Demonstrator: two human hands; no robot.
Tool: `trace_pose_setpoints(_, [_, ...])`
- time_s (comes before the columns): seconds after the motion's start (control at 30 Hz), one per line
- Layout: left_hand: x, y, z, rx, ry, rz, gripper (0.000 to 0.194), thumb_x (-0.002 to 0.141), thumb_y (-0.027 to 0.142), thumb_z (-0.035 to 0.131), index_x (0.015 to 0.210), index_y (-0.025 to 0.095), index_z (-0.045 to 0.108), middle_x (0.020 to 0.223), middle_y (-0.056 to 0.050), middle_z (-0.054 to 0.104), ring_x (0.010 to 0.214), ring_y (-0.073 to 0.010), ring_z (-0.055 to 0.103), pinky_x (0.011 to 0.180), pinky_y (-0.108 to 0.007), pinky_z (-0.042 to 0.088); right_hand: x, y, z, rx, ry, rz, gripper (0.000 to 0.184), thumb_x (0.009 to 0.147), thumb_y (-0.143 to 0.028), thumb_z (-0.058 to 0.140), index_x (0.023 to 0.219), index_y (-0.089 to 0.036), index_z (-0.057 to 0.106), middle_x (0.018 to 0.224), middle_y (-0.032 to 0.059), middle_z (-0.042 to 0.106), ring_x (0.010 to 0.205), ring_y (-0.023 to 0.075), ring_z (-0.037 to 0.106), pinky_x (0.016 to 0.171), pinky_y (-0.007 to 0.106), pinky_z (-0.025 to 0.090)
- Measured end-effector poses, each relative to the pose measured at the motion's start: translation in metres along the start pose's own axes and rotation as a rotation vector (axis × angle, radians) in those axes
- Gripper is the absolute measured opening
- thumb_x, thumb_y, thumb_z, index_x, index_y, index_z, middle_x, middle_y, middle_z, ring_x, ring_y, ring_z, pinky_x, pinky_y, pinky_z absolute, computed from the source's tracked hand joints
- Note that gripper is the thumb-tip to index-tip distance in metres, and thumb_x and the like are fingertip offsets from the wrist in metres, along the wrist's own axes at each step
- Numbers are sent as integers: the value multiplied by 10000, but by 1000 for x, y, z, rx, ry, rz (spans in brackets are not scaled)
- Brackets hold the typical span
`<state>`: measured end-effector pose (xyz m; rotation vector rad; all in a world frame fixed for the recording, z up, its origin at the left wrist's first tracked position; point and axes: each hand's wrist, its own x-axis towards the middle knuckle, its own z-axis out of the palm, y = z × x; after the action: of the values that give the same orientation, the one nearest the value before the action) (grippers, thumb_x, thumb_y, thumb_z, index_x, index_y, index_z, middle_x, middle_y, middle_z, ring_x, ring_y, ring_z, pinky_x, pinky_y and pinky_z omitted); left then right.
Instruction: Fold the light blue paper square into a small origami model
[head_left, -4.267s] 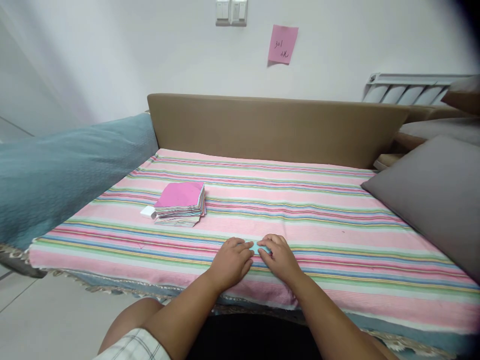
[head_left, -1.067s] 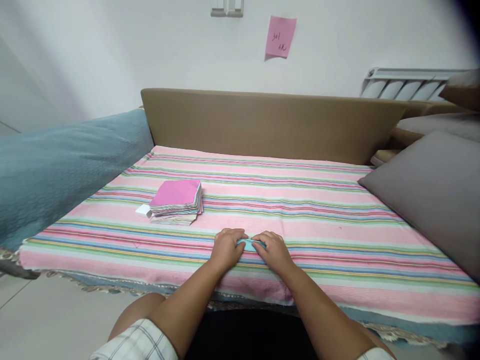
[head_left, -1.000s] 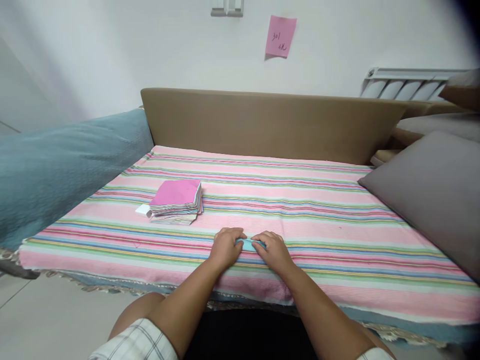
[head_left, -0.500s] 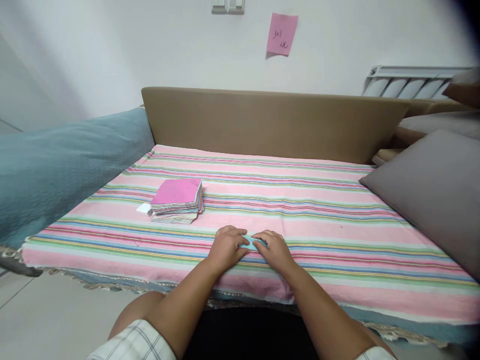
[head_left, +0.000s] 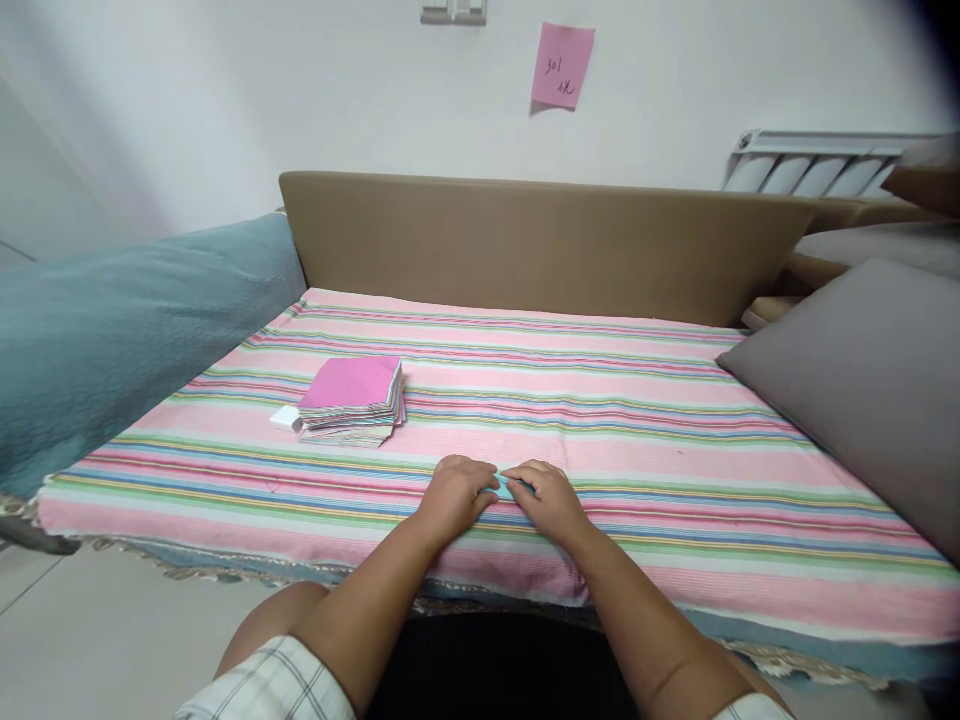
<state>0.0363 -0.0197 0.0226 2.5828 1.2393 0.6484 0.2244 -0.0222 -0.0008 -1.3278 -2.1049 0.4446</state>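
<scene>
A small folded piece of light blue paper (head_left: 505,487) lies low on the striped cloth (head_left: 645,460), mostly covered by my fingers. My left hand (head_left: 457,495) grips its left part, thumb at the near edge and fingers curled over the far side. On the right part, my right hand (head_left: 546,497) is closed, with its thumb and fingertips pressed on the paper. The fingertips of both hands nearly meet at the middle. To the left of my hands sits a thick stack of square paper sheets (head_left: 352,385) with a pink one on top.
Beside the stack lies a small white object (head_left: 286,417). A brown backrest (head_left: 540,245) runs along the wall. Grey cushions (head_left: 862,360) lean at the right, and a blue-covered armrest (head_left: 142,310) bounds the left. A pink note (head_left: 562,66) hangs on the wall.
My fingertips have drawn slightly closer together over the blue paper, so less of it shows. The stack has not been moved; the view has shifted very slightly.
</scene>
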Motion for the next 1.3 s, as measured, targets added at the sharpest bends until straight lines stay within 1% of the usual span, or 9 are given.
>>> trace_pose_setpoints(0.13, [0,0,0,2,-5,24,79,788,214,639,824,261,691,1008,-9,690,983,-208,600,891,-367,387,-1,0,-1,-2,3,-21,223,865,-289,487,993,-290,670,904,5,675,882,170,588,803,302,418])
trace_pose_setpoints(0.33, [0,1,1,9,10,45,103,811,210,603,830,254,694,1035,-23,681,952,-210,605,868,-370,396,-2,2,0,-13,12,-34,217,853,-286,506,995,-288,671,900,8,678,870,168,594,790,298,423])
trace_pose_setpoints(0.47, [0,1,2,19,21,64,103,811,201,596,821,242,691,1037,-28,679,913,-214,596,856,-377,393,-1,2,2,-20,23,-32,189,836,-282,535,961,-280,676,887,5,679,858,170,593,790,298,422])
trace_pose_setpoints(0.57, [0,1,4,21,31,78,132,836,198,558,830,239,684,1007,-27,683,905,-207,590,860,-375,387,-1,2,2,-24,29,-33,177,837,-269,533,932,-278,682,869,3,678,846,169,591,784,297,419])
trace_pose_setpoints(0.67, [0,1,5,23,38,82,162,861,205,517,846,235,676,948,-35,690,892,-200,592,867,-372,381,-2,1,1,-29,27,-43,189,842,-262,522,944,-285,680,868,1,677,843,164,591,778,292,418])
trace_pose_setpoints(0.87, [0,1,6,47,41,64,166,878,227,484,877,223,650,857,-43,686,855,-202,592,876,-382,370,-4,-2,-3,-44,16,-67,221,865,-277,483,977,-285,673,896,8,675,854,162,590,784,294,414])
trace_pose_setpoints(1.07, [1,2,7,63,40,35,162,876,217,480,876,220,642,828,-39,683,847,-199,599,914,-395,342,-5,-2,-3,-61,1,-77,214,831,-349,546,987,-267,668,920,21,675,863,182,587,795,313,411])
trace_pose_setpoints(1.3, [0,1,9,49,61,-8,136,870,218,497,864,211,632,822,-37,677,815,-200,594,943,-411,326,-4,-3,0,-102,16,-49,198,819,-328,569,976,-255,665,911,25,673,871,187,582,792,313,399])
